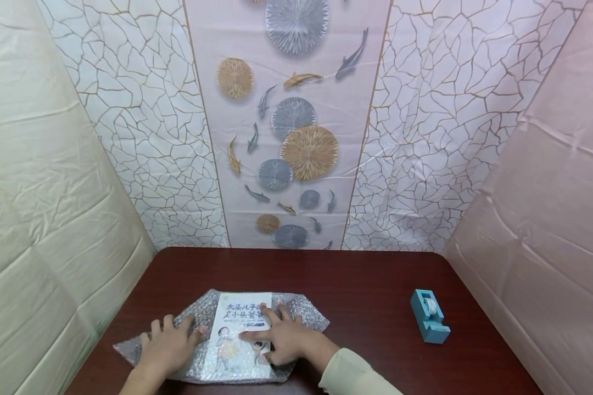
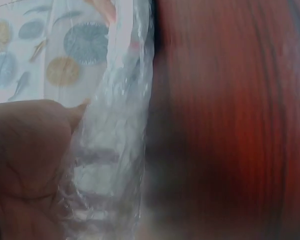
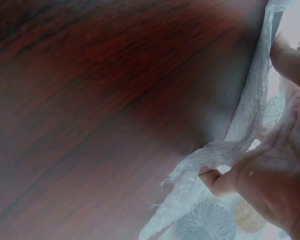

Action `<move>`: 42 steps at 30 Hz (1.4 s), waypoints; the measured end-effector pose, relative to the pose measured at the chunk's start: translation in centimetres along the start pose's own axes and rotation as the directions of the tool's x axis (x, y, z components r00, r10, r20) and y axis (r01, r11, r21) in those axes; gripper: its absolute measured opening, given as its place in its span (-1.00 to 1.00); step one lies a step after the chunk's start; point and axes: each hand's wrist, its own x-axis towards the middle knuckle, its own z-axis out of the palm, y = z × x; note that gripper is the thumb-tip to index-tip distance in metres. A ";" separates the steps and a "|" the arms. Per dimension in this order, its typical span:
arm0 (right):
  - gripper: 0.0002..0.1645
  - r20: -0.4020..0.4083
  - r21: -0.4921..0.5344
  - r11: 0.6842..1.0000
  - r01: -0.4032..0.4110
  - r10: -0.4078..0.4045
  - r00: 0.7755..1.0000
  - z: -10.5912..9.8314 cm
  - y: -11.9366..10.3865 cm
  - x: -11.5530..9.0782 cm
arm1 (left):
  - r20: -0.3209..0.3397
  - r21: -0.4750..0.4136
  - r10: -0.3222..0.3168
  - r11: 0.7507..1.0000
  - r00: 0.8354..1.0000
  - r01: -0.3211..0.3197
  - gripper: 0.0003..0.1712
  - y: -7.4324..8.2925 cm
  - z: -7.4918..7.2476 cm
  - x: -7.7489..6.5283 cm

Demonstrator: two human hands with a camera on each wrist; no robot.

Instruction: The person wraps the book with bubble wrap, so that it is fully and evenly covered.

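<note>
A book (image 1: 229, 321) with a white cover, blue title characters and drawn figures lies on the near part of the table, its long side pointing away. Clear bubble wrap (image 1: 203, 310) spreads out past the book on both sides, with pointed corners at left and right. My left hand (image 1: 167, 346) rests on the wrap left of the book, fingers spread. Across the book's right edge lies my right hand (image 1: 290, 339), fingers spread over cover and wrap. In both wrist views the crinkled wrap (image 2: 112, 135) lies along the hand's fingers, partly hiding them.
A light blue tape dispenser (image 1: 429, 321) with a roll of tape stands on the right side of the dark red-brown table (image 1: 356, 296). Patterned cloth (image 1: 296, 219) hangs behind the table's far edge, and pale quilted walls (image 1: 533, 230) flank both sides.
</note>
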 end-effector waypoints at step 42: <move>-0.38 -0.023 0.052 0.999 0.016 -0.015 1.000 0.0 -0.1 -0.2 | -0.063 -0.199 -0.156 0.970 0.986 0.140 -0.66 -6.0 -6.6 -0.3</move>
